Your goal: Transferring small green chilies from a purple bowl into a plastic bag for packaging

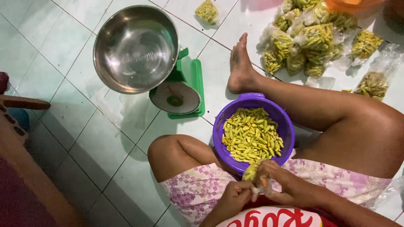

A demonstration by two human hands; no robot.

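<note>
Far out to the left of the hands and well ahead of them, a wide steel bowl (135,48) sits on top of a green kitchen scale (181,90), whose round white dial faces up just beyond the person's bent knee; both stand on the pale tiled floor (63,105). Closer in, the left hand (234,198) is curled shut around the lower end of a small clear plastic bag (255,174) part-filled with yellow-green snack sticks, its fingers pinching the plastic low against the lap. The right hand (283,181) touches the same bag from the other side, fingers closed on its neck, so the bag is grasped between the two hands just above the patterned pink-and-white shorts. Directly ahead of both hands, nearly touching the bag, a purple plastic bowl (286,126) rests between the person's legs, heaped with loose snack sticks (251,134) of the same colour. Farther ahead and to the right of the right hand, past the bare foot, a heap of filled bags (311,38) lies on the floor, with one single bag (207,11) lying apart to its left and another flat bag (372,84) at the right edge.
</note>
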